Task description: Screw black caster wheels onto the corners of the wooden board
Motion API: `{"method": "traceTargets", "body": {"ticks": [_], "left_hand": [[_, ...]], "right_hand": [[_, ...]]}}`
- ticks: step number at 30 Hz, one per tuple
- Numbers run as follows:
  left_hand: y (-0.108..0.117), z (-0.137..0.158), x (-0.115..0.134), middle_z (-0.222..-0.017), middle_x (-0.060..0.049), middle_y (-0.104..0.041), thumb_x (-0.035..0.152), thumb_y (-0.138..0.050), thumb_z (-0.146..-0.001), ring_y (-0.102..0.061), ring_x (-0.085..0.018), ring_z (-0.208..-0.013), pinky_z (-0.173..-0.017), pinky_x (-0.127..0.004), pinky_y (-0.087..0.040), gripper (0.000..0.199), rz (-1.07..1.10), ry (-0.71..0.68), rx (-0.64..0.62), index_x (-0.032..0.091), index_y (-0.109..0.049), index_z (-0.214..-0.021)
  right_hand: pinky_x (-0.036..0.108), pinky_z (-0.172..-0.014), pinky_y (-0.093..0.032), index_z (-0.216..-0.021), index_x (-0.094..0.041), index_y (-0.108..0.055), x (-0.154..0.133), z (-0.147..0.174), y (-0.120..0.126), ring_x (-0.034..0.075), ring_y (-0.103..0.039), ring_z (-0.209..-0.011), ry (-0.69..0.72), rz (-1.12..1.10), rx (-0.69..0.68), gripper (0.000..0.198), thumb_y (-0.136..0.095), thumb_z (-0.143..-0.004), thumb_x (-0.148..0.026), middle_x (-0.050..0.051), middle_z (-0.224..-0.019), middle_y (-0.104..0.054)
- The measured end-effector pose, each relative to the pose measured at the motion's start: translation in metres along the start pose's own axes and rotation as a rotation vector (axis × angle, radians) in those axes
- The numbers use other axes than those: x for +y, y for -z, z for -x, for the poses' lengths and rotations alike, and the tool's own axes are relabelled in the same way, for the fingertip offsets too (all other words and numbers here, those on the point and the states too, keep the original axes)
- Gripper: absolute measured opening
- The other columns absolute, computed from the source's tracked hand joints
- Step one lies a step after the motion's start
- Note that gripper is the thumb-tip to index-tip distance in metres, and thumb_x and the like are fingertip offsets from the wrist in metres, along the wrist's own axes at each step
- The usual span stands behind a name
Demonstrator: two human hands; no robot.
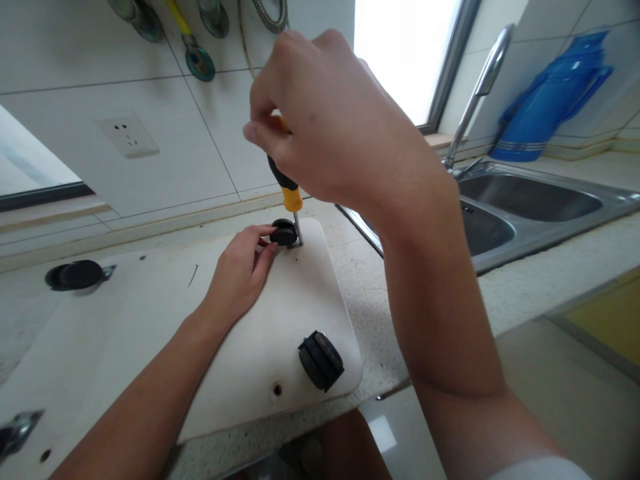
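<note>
My right hand (310, 113) is wrapped round the handle of a black and yellow screwdriver (292, 199), held upright. Its metal shaft comes down beside a black caster wheel (284, 233) near the far right corner of a white board (240, 347). With closed fingers, my left hand (245, 263) grips that caster from the left. The screw under the tip is too small to make out. A second black caster (321, 361) stands at the board's near right corner. Another caster (80, 275) lies at the far left, and part of one (20, 433) shows at the lower left.
The board lies on a speckled stone countertop (373, 313). To the right are a steel double sink (545, 233) with a tall faucet (483, 87) and a blue thermos jug (553, 100). A wall socket (127, 135) and pipe valves (200, 61) are on the tiled wall behind.
</note>
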State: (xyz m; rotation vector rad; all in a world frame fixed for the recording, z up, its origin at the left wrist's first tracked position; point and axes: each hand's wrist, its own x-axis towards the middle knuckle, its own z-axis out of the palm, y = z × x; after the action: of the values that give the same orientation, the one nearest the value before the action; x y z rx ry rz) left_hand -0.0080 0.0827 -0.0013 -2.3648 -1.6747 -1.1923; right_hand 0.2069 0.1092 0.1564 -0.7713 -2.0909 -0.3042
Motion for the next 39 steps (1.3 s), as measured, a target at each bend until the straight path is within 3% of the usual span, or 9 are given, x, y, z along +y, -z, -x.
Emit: {"method": "traceTargets", "body": {"ticks": [9,12,16,20,24,29,33,36,39], "left_hand": [[0.001,-0.001,0.001,-0.119,-0.010,-0.079,0.035,-0.058,-0.107,-0.074,-0.026,-0.100,-0.098,-0.045,-0.059,0.030,0.006,0.012,-0.007,0.020,-0.069,-0.131],[0.001,-0.001,0.001,-0.120,-0.010,-0.079,0.035,-0.058,-0.108,-0.074,-0.026,-0.099,-0.097,-0.045,-0.059,0.031,0.007,0.015,-0.009,0.020,-0.069,-0.132],[0.001,-0.001,0.000,-0.119,-0.010,-0.079,0.036,-0.058,-0.108,-0.074,-0.026,-0.100,-0.098,-0.045,-0.059,0.031,0.007,0.012,-0.006,0.020,-0.069,-0.132],[0.001,-0.001,0.000,-0.118,-0.010,-0.079,0.036,-0.057,-0.108,-0.074,-0.026,-0.099,-0.098,-0.046,-0.059,0.030,0.005,0.014,-0.015,0.021,-0.069,-0.131],[0.001,-0.001,0.001,-0.119,-0.010,-0.079,0.037,-0.057,-0.108,-0.073,-0.026,-0.099,-0.098,-0.046,-0.059,0.029,0.002,0.013,-0.003,0.022,-0.069,-0.130],[0.001,-0.001,0.000,-0.121,-0.010,-0.079,0.036,-0.058,-0.107,-0.073,-0.026,-0.098,-0.098,-0.045,-0.059,0.030,0.011,0.011,-0.010,0.021,-0.069,-0.131],[0.001,-0.001,-0.001,-0.120,-0.010,-0.079,0.037,-0.058,-0.108,-0.073,-0.025,-0.097,-0.096,-0.045,-0.059,0.031,0.004,0.012,-0.007,0.021,-0.069,-0.132],[0.001,-0.001,-0.002,-0.119,-0.010,-0.079,0.036,-0.059,-0.108,-0.073,-0.026,-0.098,-0.097,-0.045,-0.059,0.031,0.001,0.007,-0.010,0.020,-0.069,-0.132],[0.001,0.000,-0.001,-0.121,-0.010,-0.079,0.036,-0.059,-0.109,-0.073,-0.025,-0.097,-0.096,-0.045,-0.059,0.030,0.005,0.007,-0.008,0.020,-0.069,-0.132]], "right_hand": [[0.043,-0.078,-0.043,-0.081,-0.029,-0.056,-0.006,0.004,0.004,0.033,-0.064,-0.099,-0.091,0.089,-0.045,0.022,-0.067,-0.098,-0.037,0.011,-0.113,-0.071],[0.043,-0.079,-0.043,-0.076,-0.029,-0.050,-0.005,0.001,0.001,0.033,-0.064,-0.103,-0.133,0.058,-0.073,0.031,-0.067,-0.098,-0.041,0.011,-0.108,-0.071],[0.045,-0.081,-0.046,-0.083,-0.029,-0.053,0.000,0.000,-0.001,0.033,-0.063,-0.102,-0.059,0.019,-0.156,0.021,-0.059,-0.100,-0.039,0.011,-0.111,-0.071],[0.044,-0.080,-0.047,-0.081,-0.029,-0.054,0.000,0.002,-0.002,0.034,-0.063,-0.102,-0.142,0.001,-0.021,0.027,-0.077,-0.089,-0.043,0.012,-0.110,-0.071],[0.043,-0.074,-0.045,-0.073,-0.028,-0.046,0.002,0.003,-0.003,0.032,-0.063,-0.091,-0.109,-0.037,-0.091,0.027,-0.065,-0.090,-0.034,0.012,-0.102,-0.070],[0.042,-0.078,-0.046,-0.075,-0.030,-0.052,0.003,0.004,0.000,0.033,-0.063,-0.096,-0.124,-0.017,-0.016,0.024,-0.072,-0.086,-0.039,0.011,-0.092,-0.068],[0.045,-0.074,-0.045,-0.075,-0.028,-0.050,-0.002,0.004,0.002,0.032,-0.061,-0.089,-0.111,0.037,-0.122,0.022,-0.063,-0.091,-0.036,0.013,-0.104,-0.070],[0.045,-0.078,-0.047,-0.077,-0.029,-0.051,-0.002,0.003,-0.001,0.033,-0.061,-0.099,-0.123,0.039,-0.041,0.027,-0.073,-0.089,-0.040,0.011,-0.111,-0.072],[0.043,-0.080,-0.048,-0.073,-0.029,-0.050,0.001,0.003,-0.005,0.033,-0.062,-0.104,-0.114,-0.095,-0.005,0.034,-0.076,-0.086,-0.046,0.011,-0.101,-0.070]]}}
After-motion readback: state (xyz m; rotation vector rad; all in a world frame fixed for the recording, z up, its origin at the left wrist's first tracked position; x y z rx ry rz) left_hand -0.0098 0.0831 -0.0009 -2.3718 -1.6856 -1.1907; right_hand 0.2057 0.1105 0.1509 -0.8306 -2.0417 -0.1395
